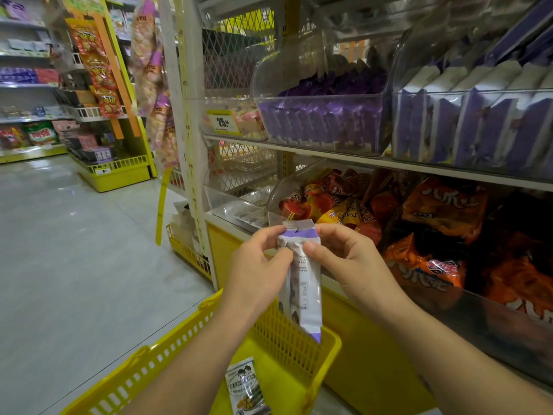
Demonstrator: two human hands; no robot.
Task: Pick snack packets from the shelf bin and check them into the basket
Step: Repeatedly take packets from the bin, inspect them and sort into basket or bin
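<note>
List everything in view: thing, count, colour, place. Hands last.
held packet: one, white and purple, upright above the basket
basket: one, yellow, low before the shelves
packet in basket: one, white with cartoon print, basket floor
purple packets: many, purple, clear bin, upper shelf
white-and-purple packets: many, clear bin to the right of those
orange bags: many, orange and red, lower shelf bin
price tag: one, yellow, upper shelf edge
hanging bags: several, red and orange, strip across the aisle
left hand: pinches the held packet near its top
right hand: pinches it too
</note>
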